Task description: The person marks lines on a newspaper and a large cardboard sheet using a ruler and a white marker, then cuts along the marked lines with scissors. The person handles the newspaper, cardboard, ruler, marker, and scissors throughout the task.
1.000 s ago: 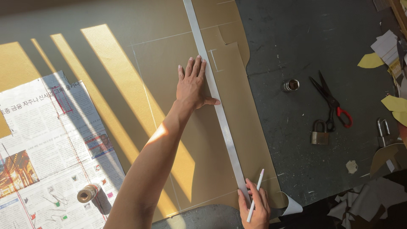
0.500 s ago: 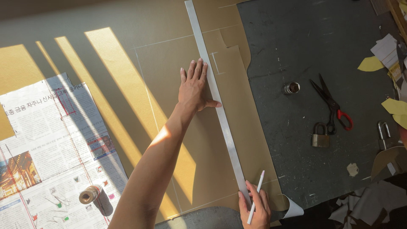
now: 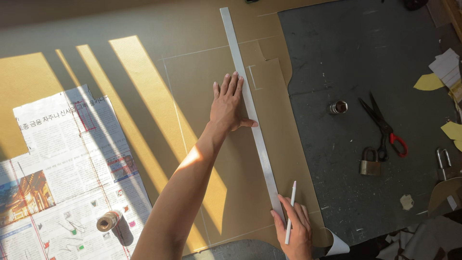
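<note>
A long metal ruler lies across a tan sheet that carries faint drawn lines. My left hand presses flat on the sheet with fingers spread, its thumb resting on the ruler's left edge. My right hand is at the ruler's near end and holds a white pencil, tip pointing toward me beside the ruler's right edge.
A dark mat lies to the right with black, red-handled scissors, a brass padlock, a small metal cap and yellow paper scraps. A newspaper with a tape roll lies at the left.
The view has shifted slightly. Both hands keep the same hold on the ruler and pencil.
</note>
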